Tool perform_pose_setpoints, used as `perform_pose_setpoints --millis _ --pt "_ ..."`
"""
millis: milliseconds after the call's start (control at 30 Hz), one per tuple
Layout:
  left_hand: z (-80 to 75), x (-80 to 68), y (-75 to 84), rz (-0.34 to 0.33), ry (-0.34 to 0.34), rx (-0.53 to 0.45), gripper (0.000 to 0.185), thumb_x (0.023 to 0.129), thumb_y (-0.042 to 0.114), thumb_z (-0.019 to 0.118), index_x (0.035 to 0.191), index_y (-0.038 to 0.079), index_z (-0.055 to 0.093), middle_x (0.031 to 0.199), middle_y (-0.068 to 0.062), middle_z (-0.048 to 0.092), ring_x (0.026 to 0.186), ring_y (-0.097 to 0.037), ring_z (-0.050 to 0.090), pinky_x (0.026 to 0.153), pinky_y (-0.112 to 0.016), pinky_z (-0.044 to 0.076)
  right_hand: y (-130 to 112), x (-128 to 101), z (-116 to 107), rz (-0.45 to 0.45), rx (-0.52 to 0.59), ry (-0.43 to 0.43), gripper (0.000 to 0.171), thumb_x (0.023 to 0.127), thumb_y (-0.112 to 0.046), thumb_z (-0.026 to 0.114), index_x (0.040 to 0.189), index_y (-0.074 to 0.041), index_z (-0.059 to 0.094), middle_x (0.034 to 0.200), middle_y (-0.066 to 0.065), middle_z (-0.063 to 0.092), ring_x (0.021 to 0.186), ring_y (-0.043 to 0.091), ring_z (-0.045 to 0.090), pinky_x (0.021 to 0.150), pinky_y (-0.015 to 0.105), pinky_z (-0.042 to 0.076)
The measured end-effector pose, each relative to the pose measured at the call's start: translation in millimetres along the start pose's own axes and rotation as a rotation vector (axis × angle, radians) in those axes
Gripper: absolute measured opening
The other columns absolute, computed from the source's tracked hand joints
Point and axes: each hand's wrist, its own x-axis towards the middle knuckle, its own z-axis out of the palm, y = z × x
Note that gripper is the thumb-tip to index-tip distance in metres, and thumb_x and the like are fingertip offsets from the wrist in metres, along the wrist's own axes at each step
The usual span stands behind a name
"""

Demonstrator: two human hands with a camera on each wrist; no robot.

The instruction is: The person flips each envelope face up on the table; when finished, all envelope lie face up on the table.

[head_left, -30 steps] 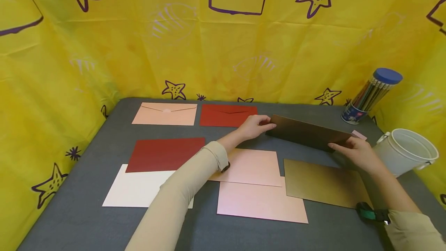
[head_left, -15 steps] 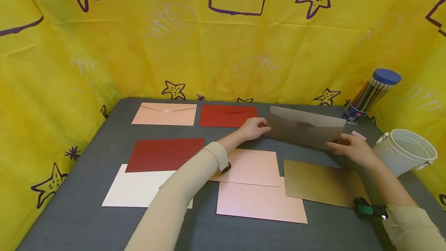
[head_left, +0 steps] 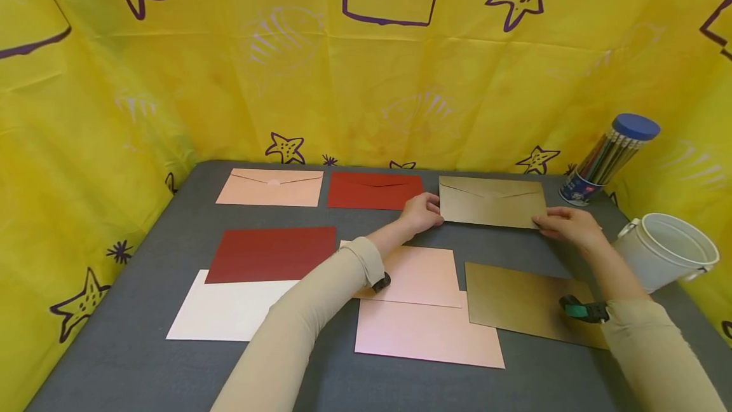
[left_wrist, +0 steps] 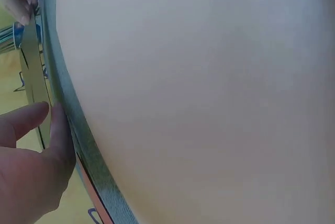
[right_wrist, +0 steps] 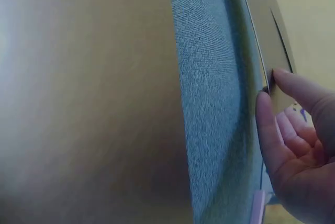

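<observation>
A gold envelope [head_left: 493,201], its pointed flap side facing up, is held between both hands at the back of the table. My left hand [head_left: 422,213] pinches it by the lower left corner, thumb and finger on either face in the left wrist view. At the lower right corner my right hand [head_left: 570,227] pinches it too; the right wrist view has thumb and forefinger meeting at the envelope's edge [right_wrist: 261,41]. Left of it lie a red envelope [head_left: 372,189] and a peach envelope [head_left: 271,188], both flap side up.
Nearer me lie a dark red envelope [head_left: 271,254] over a white one [head_left: 217,313], two overlapping pink ones [head_left: 429,336], and another gold envelope [head_left: 520,297] under my right forearm. A pencil tub [head_left: 606,157] and a white bucket [head_left: 666,250] stand at the right.
The gold envelope was raised with its dark face showing; it has tipped back and come down, level with the red envelope. My right hand has moved slightly left and back with it.
</observation>
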Motion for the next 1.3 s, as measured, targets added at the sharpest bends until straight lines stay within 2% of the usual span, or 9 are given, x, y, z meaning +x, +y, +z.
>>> perform_pose_setpoints --millis 133,367,600,700,767,933,1067,1167,1300 --pt "3.2 -1.8 0.4 -0.017 0.044 0.076 0.050 0.082 0.008 0.074 0.130 0.005 0.060 0.103 -0.002 0.068 0.094 -0.017 0.063 0.081 -0.026 0.051 -1 10 3 0.014 -0.033 0.012 0.070 0.096 -0.017 0.063 0.139 0.024 0.025 0.086 -0.015 0.060 0.075 -0.005 0.064 0.072 0.020 0.055" --pt "10.5 -11.8 10.7 -0.056 0.078 0.111 0.050 0.089 0.011 0.067 0.137 0.004 0.054 0.123 -0.008 0.063 0.112 -0.022 0.058 0.090 -0.032 0.049 -1 24 8 0.021 -0.195 0.079 0.068 0.093 -0.025 0.067 0.134 0.022 0.039 0.102 0.007 0.060 0.070 -0.009 0.060 0.069 0.016 0.053" --pt "15.4 -15.6 15.7 -0.042 0.064 0.181 0.047 0.090 0.014 0.062 0.135 0.003 0.055 0.124 -0.009 0.061 0.109 -0.022 0.055 0.083 -0.030 0.046 -4 29 9 0.042 -0.386 0.152 0.069 0.090 -0.038 0.070 0.128 0.016 0.051 0.086 -0.005 0.068 0.063 -0.009 0.057 0.064 0.011 0.045" --pt "16.4 -15.2 15.5 -0.029 0.065 0.184 0.040 0.090 0.013 0.063 0.128 0.002 0.060 0.118 -0.009 0.063 0.103 -0.023 0.056 0.080 -0.031 0.046 -6 29 11 0.050 -0.428 0.162 0.068 0.089 -0.041 0.069 0.126 0.014 0.053 0.076 -0.009 0.070 0.063 -0.008 0.055 0.071 0.020 0.043" --pt "16.8 -14.9 15.4 -0.025 0.073 0.185 0.043 0.090 0.013 0.063 0.131 0.001 0.059 0.124 -0.009 0.062 0.109 -0.022 0.057 0.085 -0.030 0.048 -7 30 11 0.050 -0.456 0.171 0.067 0.089 -0.042 0.069 0.126 0.013 0.054 0.071 -0.010 0.070 0.064 -0.007 0.053 0.075 0.027 0.041" --pt "17.9 -14.5 15.0 -0.014 0.069 0.218 0.055 0.090 0.015 0.062 0.141 0.000 0.049 0.143 -0.011 0.051 0.129 -0.024 0.048 0.098 -0.031 0.045 -7 31 13 0.040 -0.498 0.192 0.065 0.090 -0.042 0.067 0.124 0.012 0.056 0.069 -0.006 0.070 0.079 0.015 0.062 0.079 0.037 0.041" --pt "18.1 -14.9 14.4 0.003 0.053 0.266 0.054 0.090 0.017 0.062 0.139 -0.001 0.051 0.142 -0.012 0.050 0.131 -0.026 0.046 0.103 -0.032 0.041 -5 32 15 0.027 -0.512 0.214 0.063 0.091 -0.040 0.067 0.122 0.013 0.056 0.070 -0.001 0.071 0.095 0.036 0.061 0.077 0.038 0.041" --pt "17.2 -16.4 14.3 0.014 0.030 0.326 0.053 0.091 0.019 0.061 0.139 -0.001 0.051 0.144 -0.013 0.048 0.134 -0.027 0.042 0.106 -0.032 0.037 -5 32 17 0.012 -0.509 0.231 0.061 0.091 -0.038 0.067 0.120 0.014 0.057 0.070 0.001 0.071 0.097 0.041 0.060 0.079 0.041 0.041" --pt "15.5 -18.1 14.4 0.035 -0.016 0.390 0.054 0.093 0.021 0.059 0.141 -0.001 0.048 0.148 -0.013 0.043 0.138 -0.028 0.037 0.110 -0.032 0.033 -5 32 18 0.000 -0.519 0.246 0.060 0.091 -0.037 0.066 0.118 0.016 0.057 0.070 0.005 0.072 0.108 0.049 0.052 0.093 0.056 0.033"
